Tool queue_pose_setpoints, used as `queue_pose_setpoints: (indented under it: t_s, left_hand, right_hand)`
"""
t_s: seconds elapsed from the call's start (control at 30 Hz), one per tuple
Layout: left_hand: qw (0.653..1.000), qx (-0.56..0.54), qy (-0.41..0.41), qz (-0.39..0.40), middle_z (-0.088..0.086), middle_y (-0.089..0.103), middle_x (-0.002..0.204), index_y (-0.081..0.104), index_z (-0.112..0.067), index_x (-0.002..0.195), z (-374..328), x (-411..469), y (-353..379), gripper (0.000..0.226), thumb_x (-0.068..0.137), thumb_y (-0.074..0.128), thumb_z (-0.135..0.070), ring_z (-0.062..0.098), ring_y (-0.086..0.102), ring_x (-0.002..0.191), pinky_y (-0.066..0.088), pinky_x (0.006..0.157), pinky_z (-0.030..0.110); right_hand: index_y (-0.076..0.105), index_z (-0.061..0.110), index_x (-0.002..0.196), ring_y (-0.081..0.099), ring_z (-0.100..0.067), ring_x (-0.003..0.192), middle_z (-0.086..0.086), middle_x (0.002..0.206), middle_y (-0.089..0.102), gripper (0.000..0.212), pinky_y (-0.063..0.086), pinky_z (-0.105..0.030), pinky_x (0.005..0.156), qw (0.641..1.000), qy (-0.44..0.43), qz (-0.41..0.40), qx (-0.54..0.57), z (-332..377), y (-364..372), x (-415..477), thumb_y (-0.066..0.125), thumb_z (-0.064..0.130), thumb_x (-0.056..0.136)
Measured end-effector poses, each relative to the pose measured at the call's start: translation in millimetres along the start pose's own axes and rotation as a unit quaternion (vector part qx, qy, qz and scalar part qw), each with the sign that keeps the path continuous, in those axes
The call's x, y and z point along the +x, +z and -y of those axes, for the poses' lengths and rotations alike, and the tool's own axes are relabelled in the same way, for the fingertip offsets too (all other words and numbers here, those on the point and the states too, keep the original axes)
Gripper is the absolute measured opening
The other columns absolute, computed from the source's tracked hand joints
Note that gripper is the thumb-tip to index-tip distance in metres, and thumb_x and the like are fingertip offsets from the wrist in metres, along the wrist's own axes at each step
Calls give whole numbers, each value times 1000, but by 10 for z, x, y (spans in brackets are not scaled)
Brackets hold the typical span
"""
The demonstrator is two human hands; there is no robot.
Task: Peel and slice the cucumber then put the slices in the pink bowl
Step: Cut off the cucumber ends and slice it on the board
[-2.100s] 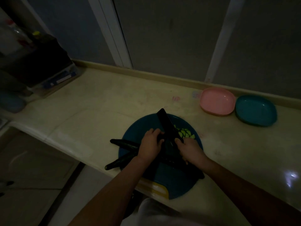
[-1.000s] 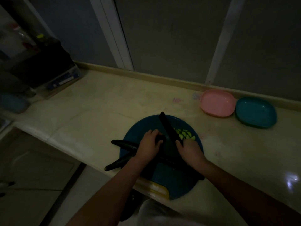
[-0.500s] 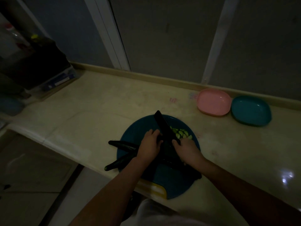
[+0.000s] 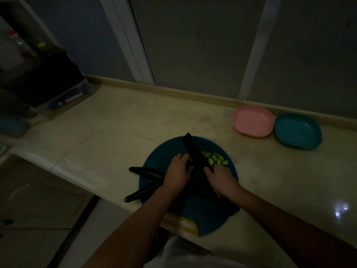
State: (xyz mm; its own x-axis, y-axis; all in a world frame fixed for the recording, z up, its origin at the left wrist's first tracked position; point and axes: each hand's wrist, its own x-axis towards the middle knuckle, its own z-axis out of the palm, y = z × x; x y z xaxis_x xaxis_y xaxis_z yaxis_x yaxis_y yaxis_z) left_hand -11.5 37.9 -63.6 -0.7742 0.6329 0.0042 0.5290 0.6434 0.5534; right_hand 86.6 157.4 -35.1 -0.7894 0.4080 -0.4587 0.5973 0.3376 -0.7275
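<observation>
Slicing, seen from the head camera in dim light. On the bench (image 4: 116, 122) lies a round blue cutting board (image 4: 160, 153), and both hands work over its middle. Right hand (image 4: 222, 179): fingers (image 4: 208, 170) curled round the handle of the dark knife (image 4: 193, 149), whose blade points away from the person, towards the far rim of the board. Left hand (image 4: 178, 172): fingers (image 4: 180, 158) bent over and holding the cucumber (image 4: 197, 177), their tips close against the flat of the blade. Pale green slices (image 4: 215, 159) lie in a small heap on the board just right of the blade. The pink bowl (image 4: 253, 120) stands well apart at the back right, beside a teal bowl (image 4: 297, 131), and holds none of them. Two more dark cucumbers (image 4: 147, 172) rest across the left rim of the board. Whether the held cucumber is peeled cannot be told in this light. Judgement: the step is cutting, with the transfer to come. To do it well, tuck the left tips behind the knuckles, let the knuckles guide the blade, step the left hand back evenly after each cut for equal thickness, and press straight down so that the round cucumber does not roll; the poor light argues for a slow pace
</observation>
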Motion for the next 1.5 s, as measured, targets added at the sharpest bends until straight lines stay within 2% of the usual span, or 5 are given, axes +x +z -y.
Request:
queue_pose_setpoints:
  t_s: [0.3,0.7,0.87,1.2,1.5]
  left_hand:
    - [1000,-17,-9,-2,9,55,101,57,-7,101,-7,4,-4,16,86,61,-8,21,50,97,35,72,24]
    - [1000,-16,-23,-4,9,53,99,54,-7,96,15,10,9,13,87,61,-13,21,51,93,38,72,27]
    - [1000,-7,-13,-6,9,53,98,54,-7,97,17,0,18,12,88,60,-13,22,50,93,34,68,24]
    - [1000,-16,-27,-2,10,51,100,54,-6,99,-5,7,14,15,86,62,-11,24,50,94,36,72,26]
    - [999,-12,-34,1,10,51,101,54,-5,99,-16,7,5,14,87,60,-9,22,50,93,34,70,23]
  right_hand:
    - [43,11,58,39,-7,28,-5,50,44,45,31,-20,28,999,-9,2,-30,39,91,50,39,29,99]
    - [44,11,59,44,-14,49,-3,57,45,43,36,-27,49,997,-4,-29,-75,-8,89,83,40,28,99]
    - [43,10,61,45,-15,44,-5,59,47,45,34,-21,33,998,7,-17,-61,-5,17,36,37,34,99]
    - [60,-4,85,47,-16,40,-13,63,54,45,36,-22,30,1000,-6,-5,-20,-9,54,-11,38,33,99]
    - [45,8,58,41,-6,25,-5,50,45,47,34,-20,31,999,-1,-14,-34,84,100,-19,37,29,100]
